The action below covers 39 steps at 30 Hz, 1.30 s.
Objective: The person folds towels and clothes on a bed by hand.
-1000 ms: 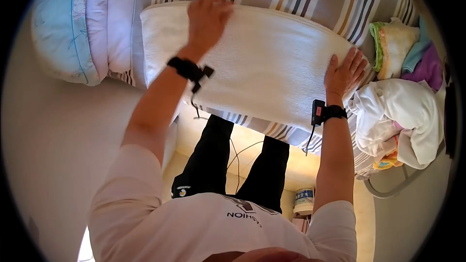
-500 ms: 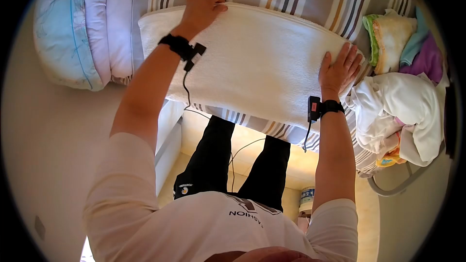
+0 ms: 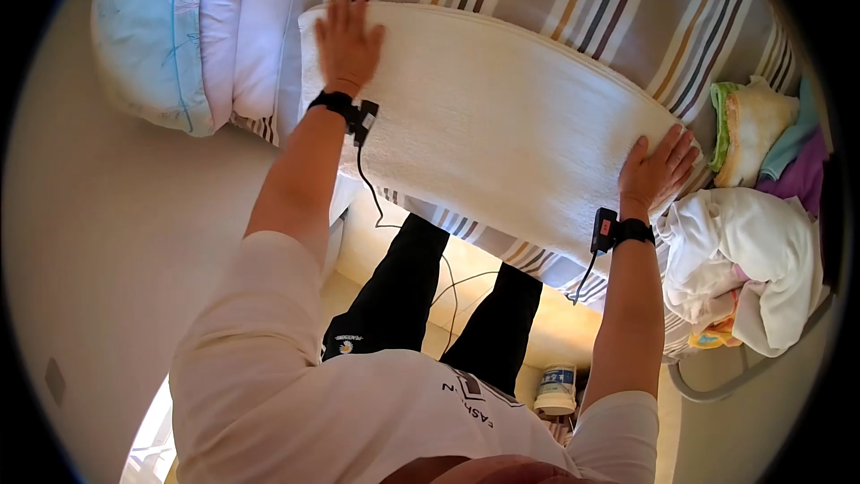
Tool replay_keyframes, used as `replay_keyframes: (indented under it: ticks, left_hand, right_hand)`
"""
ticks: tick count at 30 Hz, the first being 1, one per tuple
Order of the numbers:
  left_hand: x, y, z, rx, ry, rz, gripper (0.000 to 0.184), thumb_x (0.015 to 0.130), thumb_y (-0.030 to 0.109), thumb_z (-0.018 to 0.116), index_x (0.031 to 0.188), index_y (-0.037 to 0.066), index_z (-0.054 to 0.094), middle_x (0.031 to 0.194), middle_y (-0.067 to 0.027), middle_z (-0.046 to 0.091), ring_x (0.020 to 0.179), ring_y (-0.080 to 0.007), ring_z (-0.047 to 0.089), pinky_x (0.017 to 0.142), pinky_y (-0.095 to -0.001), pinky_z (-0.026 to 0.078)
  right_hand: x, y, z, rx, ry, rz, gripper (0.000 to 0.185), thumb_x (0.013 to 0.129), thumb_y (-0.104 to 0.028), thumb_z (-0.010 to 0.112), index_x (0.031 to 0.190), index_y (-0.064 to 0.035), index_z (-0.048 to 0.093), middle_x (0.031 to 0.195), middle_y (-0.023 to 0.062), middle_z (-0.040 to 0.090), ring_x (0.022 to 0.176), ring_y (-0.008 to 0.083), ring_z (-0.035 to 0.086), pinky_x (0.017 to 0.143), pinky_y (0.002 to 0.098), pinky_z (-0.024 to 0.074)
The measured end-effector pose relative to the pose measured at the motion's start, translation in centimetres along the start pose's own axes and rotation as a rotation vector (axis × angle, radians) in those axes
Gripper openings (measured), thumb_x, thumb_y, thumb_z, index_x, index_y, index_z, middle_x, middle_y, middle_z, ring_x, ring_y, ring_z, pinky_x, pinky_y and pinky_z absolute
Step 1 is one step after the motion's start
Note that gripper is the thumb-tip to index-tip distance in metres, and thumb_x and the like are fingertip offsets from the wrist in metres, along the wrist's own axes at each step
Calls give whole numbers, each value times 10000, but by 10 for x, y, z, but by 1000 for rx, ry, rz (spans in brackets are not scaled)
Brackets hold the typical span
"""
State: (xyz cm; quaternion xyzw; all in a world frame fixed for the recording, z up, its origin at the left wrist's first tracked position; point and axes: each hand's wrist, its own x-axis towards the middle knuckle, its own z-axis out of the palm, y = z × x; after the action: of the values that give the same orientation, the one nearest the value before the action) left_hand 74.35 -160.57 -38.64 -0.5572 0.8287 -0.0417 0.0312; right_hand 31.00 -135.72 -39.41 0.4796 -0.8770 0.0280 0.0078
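A: On the left, your left hand (image 3: 348, 52) is spreading its fingers, gripping nothing, over the white cloth (image 3: 484, 108)!

B: And that cloth is lying between both sets of fingers, already folded and looking nearly smooth; only slight evening-out seems to be remaining.

A: Your right hand (image 3: 657, 170) is resting unclenched on its right end; just beyond those fingers, crumpled white fabric (image 3: 752, 224) is lying unfolded.

B: Versus half a second ago, your left fingers are sitting farther left; your right ones are staying put.
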Motion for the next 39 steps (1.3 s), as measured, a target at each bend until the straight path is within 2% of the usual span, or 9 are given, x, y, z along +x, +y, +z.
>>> replay_keyframes:
  ticks: [2, 8, 10, 14, 18, 22, 33, 35, 39]
  left_hand:
    - [-3, -9, 4, 13, 59, -159, 633, 908, 464, 464, 1420, 109, 351, 1502, -173, 251, 1396, -366, 191, 1097, -586, 143]
    - [-30, 29, -6, -138, -56, 256, 607, 889, 438, 506, 1404, 140, 385, 1506, -171, 245, 1383, -382, 210, 1098, -570, 152]
    - [-16, 13, 1, -210, 28, 147, 586, 889, 427, 502, 1395, 149, 400, 1498, -159, 270, 1373, -380, 231, 1104, -531, 164]
    - [-17, 16, 2, -182, 99, -43, 605, 898, 446, 483, 1400, 123, 383, 1482, -208, 271, 1364, -416, 217, 1087, -583, 124]
    - [-109, 52, -22, -246, -162, -37, 674, 863, 391, 543, 1427, 95, 321, 1499, -223, 216, 1389, -408, 167, 1086, -595, 104]
    - [-191, -15, 3, -46, -154, -287, 674, 874, 362, 527, 1446, 94, 293, 1525, -196, 173, 1417, -361, 120, 1116, -546, 81]
    - [-195, -32, 13, -5, -162, -285, 688, 916, 372, 470, 1476, 88, 190, 1545, -178, 78, 1428, -346, 39, 1118, -548, 63]
    - [-195, -27, 9, -51, -177, -306, 690, 925, 387, 454, 1481, 96, 167, 1545, -184, 62, 1427, -359, 29, 1115, -555, 59]
    - [-191, -23, 1, -86, -187, -296, 684, 935, 428, 411, 1483, 106, 158, 1545, -190, 51, 1423, -373, 27, 1113, -560, 59]
  right_hand:
    - [0, 1, 0, 5, 4, -7, 641, 894, -448, 452, 1433, -125, 325, 1513, 117, 253, 1385, 372, 199, 1116, 500, 159]
    - [-1, 0, 2, 17, 33, -35, 649, 898, -459, 431, 1436, -114, 315, 1503, 133, 270, 1378, 388, 205, 1112, 503, 160]
    - [0, 0, 5, 24, 36, -20, 648, 900, -461, 425, 1437, -114, 314, 1499, 137, 277, 1376, 391, 210, 1111, 505, 160]
    - [-1, 0, 4, 29, 52, -42, 644, 892, -444, 437, 1433, -112, 323, 1492, 145, 288, 1374, 394, 212, 1113, 508, 156]
    - [1, 0, 4, 22, 32, -23, 648, 881, -431, 458, 1430, -112, 330, 1493, 151, 282, 1377, 391, 206, 1116, 505, 155]
    - [0, 2, 7, 37, 31, -21, 659, 870, -428, 472, 1432, -115, 328, 1497, 151, 276, 1378, 386, 204, 1116, 501, 154]
    - [0, 2, 10, -96, 66, -28, 634, 879, -438, 489, 1382, -60, 409, 1461, 179, 335, 1342, 413, 269, 1096, 532, 186]
    - [-11, -19, 11, -165, 57, 61, 621, 876, -429, 506, 1376, -73, 414, 1456, 187, 333, 1353, 404, 249, 1090, 545, 187]
    - [-95, -144, -26, 401, -179, -130, 580, 816, -356, 596, 1326, -117, 457, 1424, 151, 368, 1326, 384, 291, 1083, 552, 198]
